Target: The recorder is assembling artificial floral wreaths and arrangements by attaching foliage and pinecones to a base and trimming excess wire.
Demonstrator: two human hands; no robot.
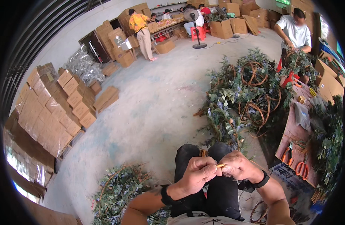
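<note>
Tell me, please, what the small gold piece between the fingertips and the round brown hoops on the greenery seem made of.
The small gold piece looks shiny, perhaps metal or plastic; its sheen fits either. The round brown hoops resemble matte vine, given their twisted strands.

There are two hands, one left hand [198, 171] and one right hand [237, 165], with one gold piece [220, 165], two wristbands [166, 195], one pair of pliers [290, 150], one pair of scissors [305, 162] and one near bench [288, 131]. Greenery forms three heaps, namely one front heap [217, 101], one left heap [120, 191] and one bench heap [331, 144], with at least two vine rings [253, 83] in the front one. Elsewhere come one fan [190, 15], one far bench [171, 25], one standing person [139, 23], one seated co-worker [299, 33], at least three people [199, 21], partly hidden, by the far bench, one plastic pile [84, 64], and cartons [221, 30] too many and overlapped to count
</note>
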